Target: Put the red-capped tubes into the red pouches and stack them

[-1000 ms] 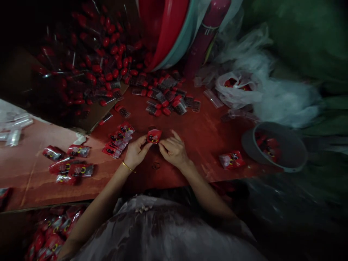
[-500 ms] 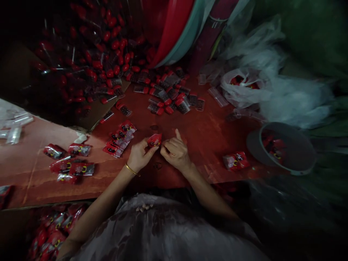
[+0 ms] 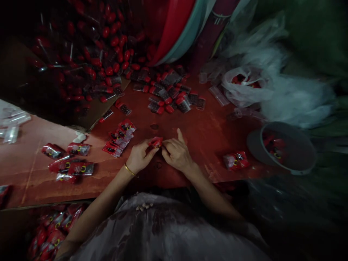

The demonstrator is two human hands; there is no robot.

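A person's left hand (image 3: 140, 157) and right hand (image 3: 176, 154) meet over a red-brown surface (image 3: 201, 134), both pinching one small red packet (image 3: 156, 142) between fingertips. A gold bangle (image 3: 129, 169) circles the left wrist. Just left of the hands lies a short row of packets (image 3: 119, 137); farther left, sealed packets (image 3: 67, 161) lie scattered. Red-capped pieces (image 3: 168, 92) are heaped at the far side. A grey bowl (image 3: 282, 148) holding packets sits at right, one loose packet (image 3: 236, 160) beside it.
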